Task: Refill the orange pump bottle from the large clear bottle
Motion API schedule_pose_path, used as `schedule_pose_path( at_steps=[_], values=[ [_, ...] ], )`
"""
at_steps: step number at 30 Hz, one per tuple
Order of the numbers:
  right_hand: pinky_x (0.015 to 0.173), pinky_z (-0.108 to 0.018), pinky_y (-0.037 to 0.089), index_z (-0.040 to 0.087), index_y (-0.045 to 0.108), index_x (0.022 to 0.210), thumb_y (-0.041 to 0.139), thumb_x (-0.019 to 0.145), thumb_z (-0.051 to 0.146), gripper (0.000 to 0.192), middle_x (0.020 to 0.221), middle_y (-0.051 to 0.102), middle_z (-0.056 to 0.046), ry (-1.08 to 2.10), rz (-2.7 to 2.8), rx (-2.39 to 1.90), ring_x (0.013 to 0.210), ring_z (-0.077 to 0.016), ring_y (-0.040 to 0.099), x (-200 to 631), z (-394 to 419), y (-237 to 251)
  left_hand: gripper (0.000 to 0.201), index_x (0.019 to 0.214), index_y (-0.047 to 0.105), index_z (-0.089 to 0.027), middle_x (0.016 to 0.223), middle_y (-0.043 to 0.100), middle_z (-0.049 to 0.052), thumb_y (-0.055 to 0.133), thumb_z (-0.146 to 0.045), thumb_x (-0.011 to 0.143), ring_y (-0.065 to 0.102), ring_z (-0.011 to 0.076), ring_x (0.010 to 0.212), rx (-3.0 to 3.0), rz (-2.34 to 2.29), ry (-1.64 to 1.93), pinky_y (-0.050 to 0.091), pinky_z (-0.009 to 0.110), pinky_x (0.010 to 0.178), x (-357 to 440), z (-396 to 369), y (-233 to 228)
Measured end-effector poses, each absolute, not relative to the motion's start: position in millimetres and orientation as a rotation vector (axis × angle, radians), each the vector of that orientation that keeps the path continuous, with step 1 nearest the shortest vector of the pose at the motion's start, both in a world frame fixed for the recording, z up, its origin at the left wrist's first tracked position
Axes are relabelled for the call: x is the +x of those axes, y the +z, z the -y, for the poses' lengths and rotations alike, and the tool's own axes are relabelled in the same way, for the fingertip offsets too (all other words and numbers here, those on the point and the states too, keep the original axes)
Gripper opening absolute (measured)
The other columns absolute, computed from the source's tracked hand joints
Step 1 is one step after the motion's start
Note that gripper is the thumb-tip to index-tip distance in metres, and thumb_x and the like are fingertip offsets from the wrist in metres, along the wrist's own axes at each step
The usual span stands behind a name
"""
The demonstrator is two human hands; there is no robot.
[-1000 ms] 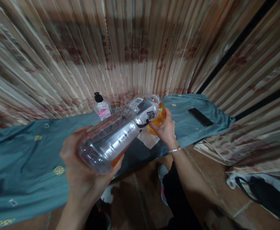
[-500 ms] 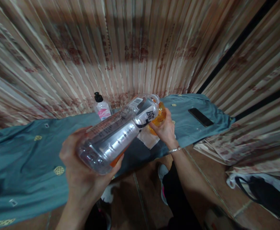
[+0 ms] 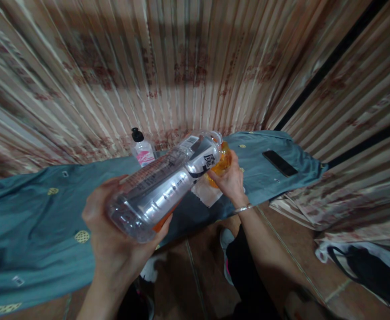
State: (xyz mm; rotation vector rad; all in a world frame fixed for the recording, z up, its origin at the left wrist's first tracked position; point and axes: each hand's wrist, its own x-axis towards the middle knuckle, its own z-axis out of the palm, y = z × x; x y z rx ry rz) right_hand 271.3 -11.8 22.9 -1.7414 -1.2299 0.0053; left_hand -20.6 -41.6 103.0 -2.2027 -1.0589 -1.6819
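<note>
Nothing has moved: left hand point(image 3: 115, 240) stays clamped on the tilted bottle point(image 3: 163, 186), right hand point(image 3: 230, 180) grips the orange cup point(image 3: 222, 163) near the bench's point(image 3: 31, 222) front edge.

The scene is dim and warm-toned, with a broad dark shadow band across the top of the curtain point(image 3: 188, 66) and deep shade over the floor point(image 3: 195, 275) below. White glare streaks run along the clear bottle point(image 3: 163, 186), which is sharp enough to show its label print. Wide-angle distortion fans the curtain folds outward, and the edges smear softly.
</note>
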Motion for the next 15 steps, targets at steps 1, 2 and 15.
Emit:
schedule_pose_path(
  at_steps=[1, 2, 15],
  values=[
    [0.114, -0.059, 0.058, 0.02, 0.042, 0.157, 0.086, 0.076, 0.055, 0.098, 0.151, 0.068, -0.02, 0.005, 1.227, -1.737, 0.137, -0.0395, 0.069, 271.0, 11.8, 23.4, 0.105, 0.166, 0.041, -0.031, 0.128, 0.063, 0.015, 0.086, -0.046, 0.073, 0.069, 0.0398, 0.111, -2.201, 1.059, -1.675, 0.062, 0.06, 0.086, -21.1, 40.9, 103.0],
    [0.114, -0.059, 0.057, 0.019, 0.043, 0.156, 0.087, 0.076, 0.054, 0.098, 0.15, 0.069, -0.02, 0.003, 1.224, -1.733, 0.137, -0.0394, 0.069, 270.6, 11.8, 24.1, 0.105, 0.166, 0.041, -0.03, 0.128, 0.063, 0.015, 0.086, -0.047, 0.072, 0.069, 0.0401, 0.111, -2.191, 1.045, -1.679, 0.061, 0.06, 0.085, -21.3, 40.1, 102.8],
    [0.114, -0.058, 0.057, 0.019, 0.043, 0.155, 0.087, 0.075, 0.051, 0.097, 0.149, 0.069, -0.021, 0.016, 1.208, -1.752, 0.136, -0.0398, 0.07, 269.7, 12.4, 25.1, 0.107, 0.164, 0.043, -0.031, 0.13, 0.063, 0.014, 0.088, -0.049, 0.069, 0.068, 0.0396, 0.114, -2.176, 1.089, -1.683, 0.062, 0.059, 0.088, -21.3, 43.3, 100.9]
  ],
)
